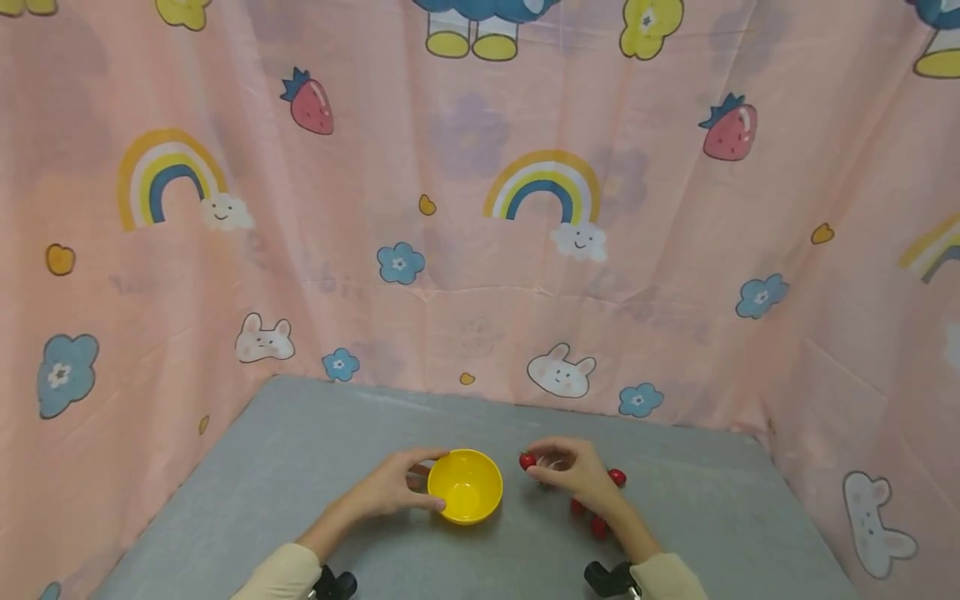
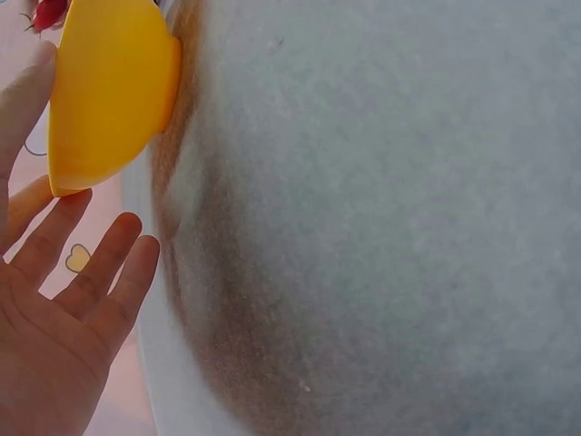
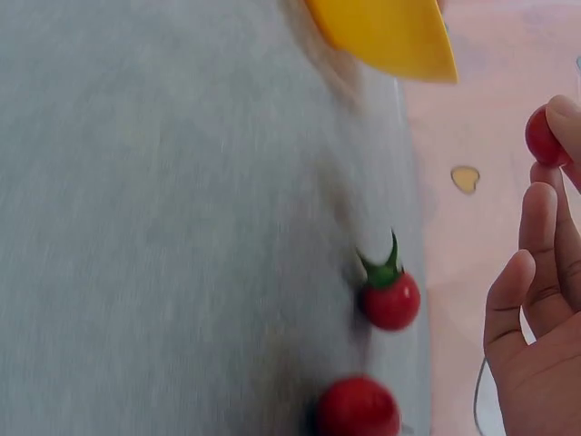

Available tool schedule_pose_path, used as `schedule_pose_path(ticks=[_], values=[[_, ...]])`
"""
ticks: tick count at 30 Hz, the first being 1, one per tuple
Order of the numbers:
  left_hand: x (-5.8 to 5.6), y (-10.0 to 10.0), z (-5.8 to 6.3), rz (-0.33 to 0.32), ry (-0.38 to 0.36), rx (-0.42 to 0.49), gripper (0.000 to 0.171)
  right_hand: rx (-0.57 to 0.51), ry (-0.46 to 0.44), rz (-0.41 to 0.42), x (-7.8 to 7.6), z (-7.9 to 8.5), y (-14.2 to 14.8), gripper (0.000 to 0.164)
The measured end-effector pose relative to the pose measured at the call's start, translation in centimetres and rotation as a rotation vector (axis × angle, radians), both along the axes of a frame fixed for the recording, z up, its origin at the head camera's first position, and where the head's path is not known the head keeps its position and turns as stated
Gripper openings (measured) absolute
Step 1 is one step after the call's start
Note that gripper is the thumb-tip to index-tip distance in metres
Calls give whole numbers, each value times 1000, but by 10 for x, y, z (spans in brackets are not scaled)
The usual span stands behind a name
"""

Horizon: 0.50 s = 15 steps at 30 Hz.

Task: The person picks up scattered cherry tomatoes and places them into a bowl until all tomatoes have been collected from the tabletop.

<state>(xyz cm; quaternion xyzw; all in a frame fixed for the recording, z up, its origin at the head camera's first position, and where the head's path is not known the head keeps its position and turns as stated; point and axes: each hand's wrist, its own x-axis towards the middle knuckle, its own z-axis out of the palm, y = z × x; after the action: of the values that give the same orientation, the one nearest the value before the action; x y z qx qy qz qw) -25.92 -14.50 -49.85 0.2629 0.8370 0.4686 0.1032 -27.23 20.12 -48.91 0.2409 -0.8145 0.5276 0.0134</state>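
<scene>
A yellow bowl (image 1: 465, 487) stands upright on the grey table, its inside bare. My left hand (image 1: 397, 483) holds it by its left side, thumb at the near rim and a finger at the far rim. In the left wrist view the other fingers (image 2: 123, 263) spread out beside the bowl. To the right of the bowl, my right hand (image 1: 576, 475) pinches a small red cherry tomato (image 1: 527, 460) between thumb and fingertips, above the table. The right wrist view shows this tomato (image 3: 544, 136) at the fingertips.
Three more cherry tomatoes lie around my right wrist: one beyond it (image 1: 617, 477), two on its near side, partly covered. One tomato with a green stem (image 3: 390, 300) shows in the right wrist view. A pink patterned curtain (image 1: 450, 317) hangs behind the table (image 1: 360, 417).
</scene>
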Motion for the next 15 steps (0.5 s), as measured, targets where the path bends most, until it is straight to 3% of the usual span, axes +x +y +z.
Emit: schedule_pose_path(ticks=[11, 15], values=[[0, 1, 2, -7, 4, 2, 69, -6, 39, 79, -2, -7, -25, 24], [1, 1, 3, -9, -3, 4, 69, -10, 13, 107, -2, -8, -34, 26]])
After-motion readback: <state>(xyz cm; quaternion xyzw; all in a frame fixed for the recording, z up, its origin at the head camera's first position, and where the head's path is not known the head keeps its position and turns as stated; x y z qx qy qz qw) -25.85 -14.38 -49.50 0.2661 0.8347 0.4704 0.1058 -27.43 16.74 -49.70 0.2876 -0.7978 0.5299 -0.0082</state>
